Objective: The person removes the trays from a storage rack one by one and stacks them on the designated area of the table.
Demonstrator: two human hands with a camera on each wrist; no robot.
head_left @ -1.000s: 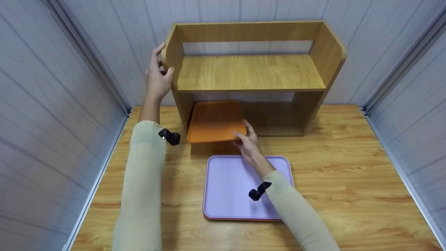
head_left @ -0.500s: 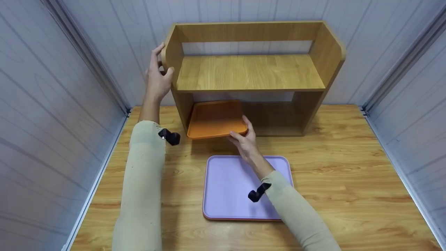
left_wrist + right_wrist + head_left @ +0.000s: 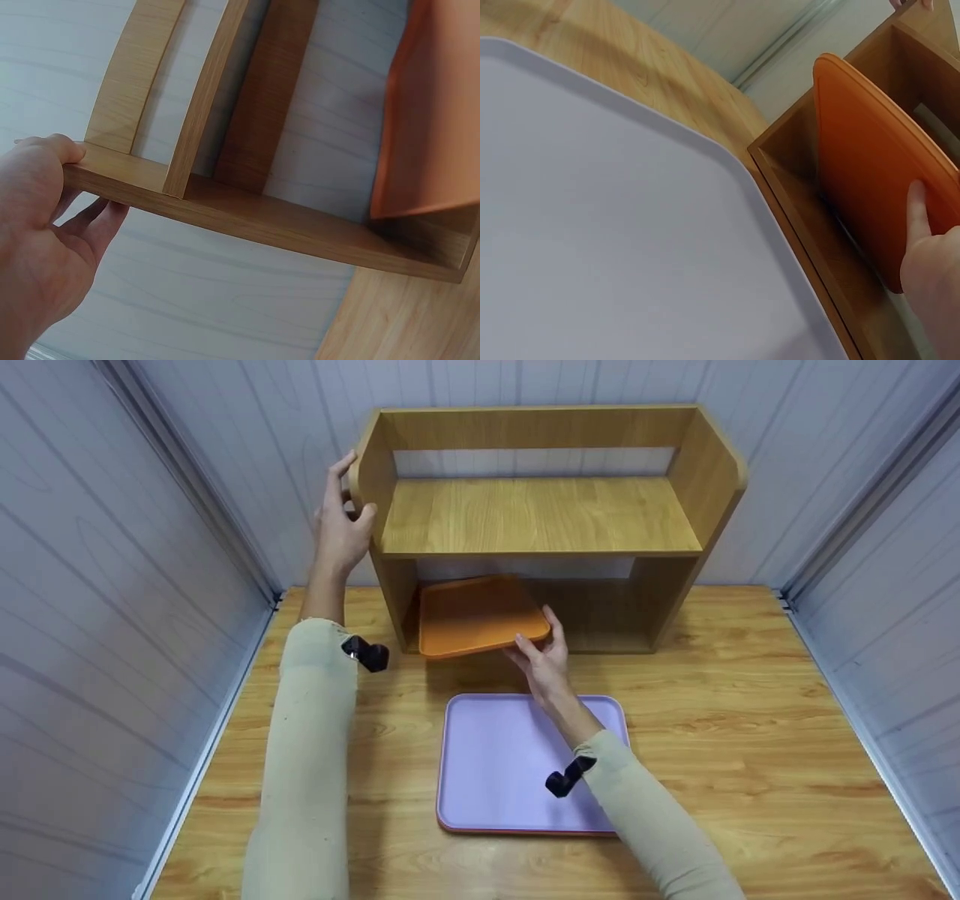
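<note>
A wooden two-level shelf unit (image 3: 540,514) stands at the back of the table. My left hand (image 3: 339,521) grips its upper left side panel (image 3: 225,214), thumb on the front edge and fingers behind. An orange tray (image 3: 480,615) is tilted, partly inside the lower compartment at its left. My right hand (image 3: 544,660) holds the tray's near right corner, with fingers under it (image 3: 919,217) and the thumb at the edge. A lilac tray (image 3: 495,765) lies flat on the table just below that hand, on top of an orange-rimmed tray.
The wooden table (image 3: 750,720) is boxed in by pale panelled walls (image 3: 112,585) on the left, right and behind. The shelf unit's upper board (image 3: 540,514) has nothing on it. The lower compartment's right half (image 3: 600,615) is unoccupied.
My right hand has pushed the orange tray further into the lower compartment and shifted it right. The left hand has stayed on the shelf's side panel.
</note>
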